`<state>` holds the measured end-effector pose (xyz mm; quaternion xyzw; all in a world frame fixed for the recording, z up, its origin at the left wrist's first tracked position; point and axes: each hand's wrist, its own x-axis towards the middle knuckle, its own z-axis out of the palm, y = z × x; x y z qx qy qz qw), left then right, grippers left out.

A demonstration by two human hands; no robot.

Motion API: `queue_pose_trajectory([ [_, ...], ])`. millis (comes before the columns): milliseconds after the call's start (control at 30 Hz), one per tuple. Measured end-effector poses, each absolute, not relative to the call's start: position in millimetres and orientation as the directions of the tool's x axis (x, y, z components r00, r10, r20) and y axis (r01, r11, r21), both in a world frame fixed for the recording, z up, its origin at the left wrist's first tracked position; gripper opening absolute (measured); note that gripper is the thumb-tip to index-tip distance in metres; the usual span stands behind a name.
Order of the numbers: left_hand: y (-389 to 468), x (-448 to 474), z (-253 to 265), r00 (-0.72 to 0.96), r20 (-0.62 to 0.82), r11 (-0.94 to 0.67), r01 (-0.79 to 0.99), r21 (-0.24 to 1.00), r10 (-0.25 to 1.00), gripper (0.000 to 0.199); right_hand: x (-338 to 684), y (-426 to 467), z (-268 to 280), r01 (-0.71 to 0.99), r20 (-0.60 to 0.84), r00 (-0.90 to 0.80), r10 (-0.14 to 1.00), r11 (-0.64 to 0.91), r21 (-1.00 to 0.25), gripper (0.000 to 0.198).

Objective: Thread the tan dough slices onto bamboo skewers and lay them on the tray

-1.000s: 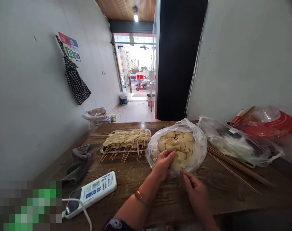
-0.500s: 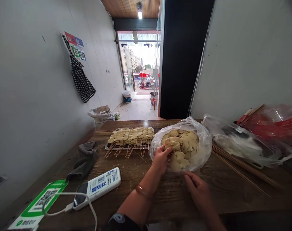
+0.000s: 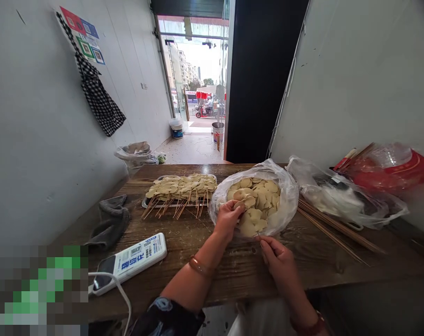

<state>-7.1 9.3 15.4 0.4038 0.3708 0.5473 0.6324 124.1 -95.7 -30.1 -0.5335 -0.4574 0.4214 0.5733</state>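
Note:
A clear plastic bag point(image 3: 289, 196) stands open on the wooden table, full of thin, pale round slices point(image 3: 267, 193) that look like potato. My left hand point(image 3: 228, 218) is over the bag's near left side, thumb and fingers closed on a few slices point(image 3: 245, 201). Close to the bag's front edge, my right hand point(image 3: 276, 255) pinches a thin stick seen nearly end-on, apparently a skewer point(image 3: 258, 234). Left of the bag, a metal tray point(image 3: 145, 203) bears piled skewered slices point(image 3: 180, 187), their sticks pointing towards me.
Bare skewers point(image 3: 337, 228) lie right of the bag, beside crumpled plastic point(image 3: 344, 200) and a red package point(image 3: 393, 172). On the left are a grey cloth point(image 3: 112, 221) and a white power bank point(image 3: 138, 259) with a cable point(image 3: 122, 291). The table's front edge point(image 3: 355, 285) is near me.
The view has tilted down and shifted slightly right. My right hand has come a little nearer to my left hand and the bag's front edge. My left hand keeps its hold on the slices.

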Motion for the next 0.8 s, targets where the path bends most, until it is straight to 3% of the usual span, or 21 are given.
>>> queue_pose_trajectory([
  [233, 3, -5, 21, 0.198, 0.014, 0.067, -0.396, 0.916, 0.980, 0.041, 127, -93, -43, -0.076, 0.024, 0.237, 0.971, 0.044, -0.996, 0.043],
  [367, 7, -8, 20, 0.243, -0.041, 0.142, -0.417, 0.898, 0.969, 0.044, 128, -94, -45, -0.097, 0.039, 0.236, 0.971, 0.063, -0.993, 0.041],
  [533, 14, -13, 16, 0.175, -0.092, 0.167, -0.487, 0.857, 0.980, 0.048, 127, -97, -41, -0.124, 0.032, 0.225, 0.974, 0.061, -0.990, 0.041],
  [800, 20, -31, 30, 0.137, -0.010, 0.082, -0.534, 0.842, 0.991, 0.042, 128, -98, -39, 0.084, 0.103, 0.145, 0.984, 0.091, -0.992, 0.040],
])
